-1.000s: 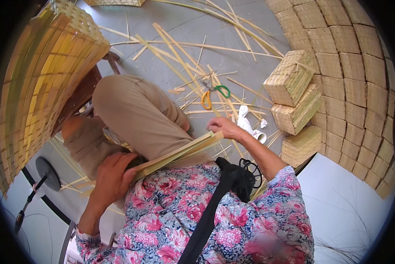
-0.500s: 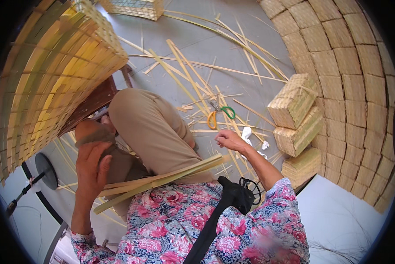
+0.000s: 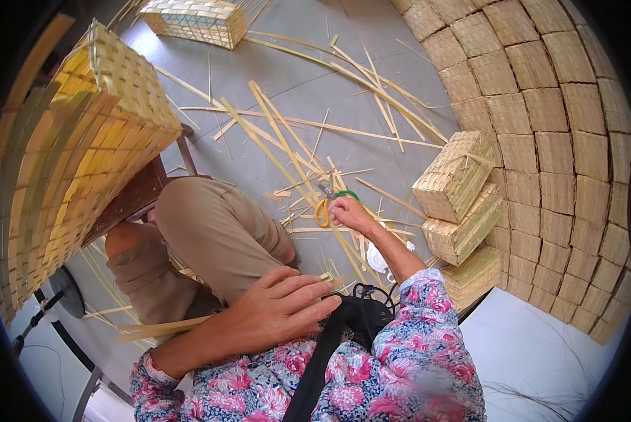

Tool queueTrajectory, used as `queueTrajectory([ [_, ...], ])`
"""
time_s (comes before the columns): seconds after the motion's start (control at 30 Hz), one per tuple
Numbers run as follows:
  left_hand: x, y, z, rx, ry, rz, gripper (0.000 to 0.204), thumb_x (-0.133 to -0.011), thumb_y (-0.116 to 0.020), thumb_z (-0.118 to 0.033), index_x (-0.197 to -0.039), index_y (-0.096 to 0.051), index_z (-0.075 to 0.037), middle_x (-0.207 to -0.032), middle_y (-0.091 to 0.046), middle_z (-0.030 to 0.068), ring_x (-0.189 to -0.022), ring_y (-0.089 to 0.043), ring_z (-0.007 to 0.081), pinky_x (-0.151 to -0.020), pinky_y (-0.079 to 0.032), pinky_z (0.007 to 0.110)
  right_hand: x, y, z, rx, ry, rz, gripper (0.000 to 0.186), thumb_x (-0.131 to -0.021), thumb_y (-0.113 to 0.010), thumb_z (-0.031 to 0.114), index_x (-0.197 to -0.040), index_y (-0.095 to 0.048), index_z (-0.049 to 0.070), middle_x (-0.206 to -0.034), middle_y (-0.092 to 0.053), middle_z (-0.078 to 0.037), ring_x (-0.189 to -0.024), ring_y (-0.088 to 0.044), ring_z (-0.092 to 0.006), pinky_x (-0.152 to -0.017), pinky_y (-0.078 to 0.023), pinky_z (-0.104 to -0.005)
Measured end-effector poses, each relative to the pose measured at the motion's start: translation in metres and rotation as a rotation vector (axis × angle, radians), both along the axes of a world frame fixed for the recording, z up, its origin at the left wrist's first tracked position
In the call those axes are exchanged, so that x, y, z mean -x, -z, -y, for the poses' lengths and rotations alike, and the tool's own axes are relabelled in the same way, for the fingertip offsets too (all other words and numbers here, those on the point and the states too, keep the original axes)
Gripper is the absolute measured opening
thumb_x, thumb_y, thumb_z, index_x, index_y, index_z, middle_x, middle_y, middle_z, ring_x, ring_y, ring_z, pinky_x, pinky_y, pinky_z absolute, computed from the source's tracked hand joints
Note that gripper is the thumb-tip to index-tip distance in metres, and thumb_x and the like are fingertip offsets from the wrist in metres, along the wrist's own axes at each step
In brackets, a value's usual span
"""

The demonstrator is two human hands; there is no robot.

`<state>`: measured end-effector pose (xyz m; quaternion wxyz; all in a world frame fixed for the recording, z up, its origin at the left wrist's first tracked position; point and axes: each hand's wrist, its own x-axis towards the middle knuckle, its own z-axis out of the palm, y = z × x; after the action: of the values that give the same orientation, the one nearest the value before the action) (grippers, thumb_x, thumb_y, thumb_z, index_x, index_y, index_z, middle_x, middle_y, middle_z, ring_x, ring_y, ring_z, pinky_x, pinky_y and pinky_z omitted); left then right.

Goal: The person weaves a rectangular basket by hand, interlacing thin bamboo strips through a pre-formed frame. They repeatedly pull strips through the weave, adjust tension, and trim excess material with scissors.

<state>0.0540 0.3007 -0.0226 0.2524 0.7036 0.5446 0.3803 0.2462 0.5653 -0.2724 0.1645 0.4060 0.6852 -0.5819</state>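
My right hand (image 3: 351,213) reaches down to the floor, its fingers curled at the handles of a pair of scissors (image 3: 322,213) with one orange loop and one green loop. The hand covers part of the green loop. Across my lap lies a small bundle of flat bamboo strips (image 3: 162,328). My left hand (image 3: 277,304) rests over the bundle with its fingers stretched out, and its forearm hides most of the strips. To the left stands a large, partly woven bamboo basket (image 3: 129,81) with long loose strips along its side.
Cut bamboo strips (image 3: 287,144) litter the grey floor around the scissors. Woven blocks (image 3: 456,176) are stacked at the right, before a wall of similar pieces (image 3: 533,141). Another woven basket (image 3: 196,21) sits at the far left. White scraps (image 3: 377,259) lie beside my right forearm.
My left hand has come down and rightward from above my knee onto the strips in my lap. My right hand has moved forward to the scissors. The view has shifted slightly.
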Motion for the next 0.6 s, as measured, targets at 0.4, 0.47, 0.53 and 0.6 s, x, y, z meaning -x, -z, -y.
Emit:
queueTrajectory([
  [0.4,-0.017,0.010,-0.003,0.190,0.612,0.787,0.038,-0.101,-0.050,-0.008,-0.139,-0.057,-0.010,-0.137,-0.059,0.0124,-0.121,-0.057,0.0321,-0.102,-0.044,0.044,-0.048,-0.003,0.031,0.064,0.052,0.133,0.018,-0.090,-0.057,0.017,-0.088,-0.065,0.000,-0.076,-0.066,-0.006,-0.066,-0.063,-0.0141,-0.062,-0.052,-0.0285],
  [0.47,-0.026,0.015,-0.001,0.121,0.656,0.813,0.039,-0.100,-0.051,-0.007,-0.138,-0.057,-0.009,-0.137,-0.059,0.0123,-0.123,-0.056,0.0324,-0.103,-0.044,0.043,-0.050,-0.010,0.029,0.052,0.054,0.132,0.018,-0.090,-0.057,0.017,-0.086,-0.065,0.001,-0.076,-0.066,-0.005,-0.065,-0.063,-0.0137,-0.061,-0.051,-0.0285],
  [0.53,-0.027,0.014,0.002,0.173,0.666,0.809,0.039,-0.099,-0.050,-0.007,-0.137,-0.057,-0.009,-0.136,-0.060,0.0124,-0.123,-0.057,0.0332,-0.104,-0.044,0.043,-0.050,-0.006,0.022,-0.012,-0.032,0.132,0.018,-0.089,-0.058,0.017,-0.086,-0.064,0.001,-0.076,-0.066,-0.005,-0.065,-0.062,-0.0134,-0.060,-0.050,-0.0287],
  [0.6,-0.027,0.008,0.007,0.231,0.685,0.785,0.038,-0.099,-0.050,-0.008,-0.136,-0.058,-0.008,-0.134,-0.061,0.0126,-0.123,-0.057,0.0336,-0.104,-0.044,0.044,-0.048,-0.002,0.013,-0.097,-0.115,0.066,0.018,-0.090,-0.059,0.017,-0.085,-0.064,0.001,-0.076,-0.066,-0.004,-0.065,-0.061,-0.0126,-0.060,-0.049,-0.0293],
])
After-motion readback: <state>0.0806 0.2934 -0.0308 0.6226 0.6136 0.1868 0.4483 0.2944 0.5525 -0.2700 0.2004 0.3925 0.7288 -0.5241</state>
